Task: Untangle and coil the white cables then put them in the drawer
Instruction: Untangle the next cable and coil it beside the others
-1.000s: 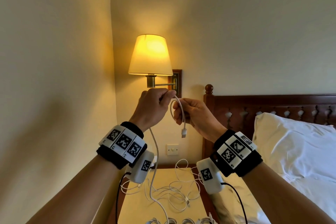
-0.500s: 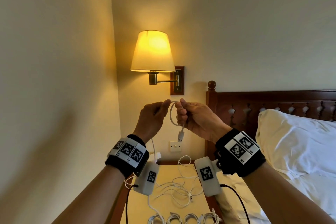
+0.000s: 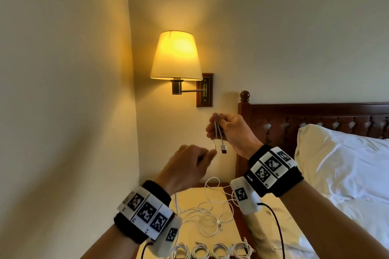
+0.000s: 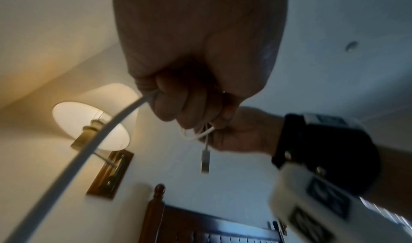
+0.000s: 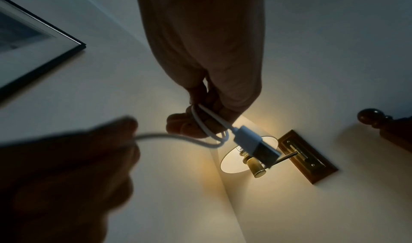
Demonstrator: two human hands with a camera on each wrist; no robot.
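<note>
Coiling goes best if the right hand (image 3: 228,130), pinching the first loops of white cable (image 3: 217,135) with its plug (image 3: 223,148) dangling beneath, holds firm while the left hand (image 3: 185,164), gripping the slack just below, feeds even turns.

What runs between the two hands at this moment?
A short slack stretch of the white cable, from the left hand's pinch to the loop the right hand holds, its USB plug dangling. Clearest in the right wrist view.
</note>
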